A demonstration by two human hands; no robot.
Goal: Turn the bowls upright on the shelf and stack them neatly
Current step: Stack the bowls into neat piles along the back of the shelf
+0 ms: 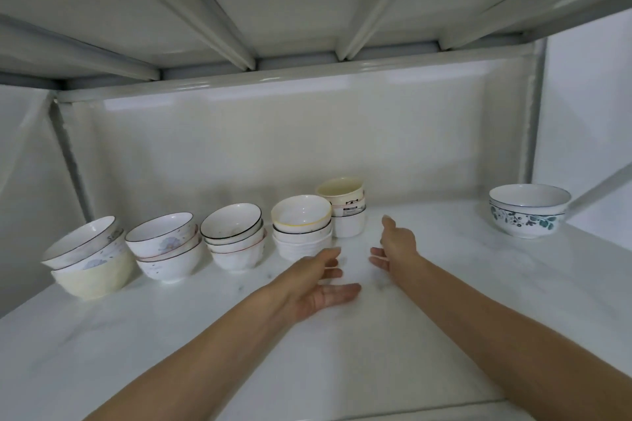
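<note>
Several stacks of upright bowls stand in a row along the left and middle of the white shelf (342, 369). At the far left is a tilted stack on a cream bowl (90, 275). Then come a floral stack (166, 246), a black-rimmed stack (234, 236), a yellow-rimmed stack (301, 225) and a cream-topped stack (345, 207) furthest back. A stack of leaf-patterned bowls (528, 210) stands alone at the right. My left hand (319, 284) and my right hand (396, 243) hover empty over the shelf, fingers relaxed, just in front of the yellow-rimmed stack.
Another shelf board with ribs (307, 10) hangs low overhead. A glossy back panel (290, 147) closes the rear, and metal posts (533, 106) stand at the corners. Bare shelf surface lies between the cream-topped stack and the leaf-patterned bowls.
</note>
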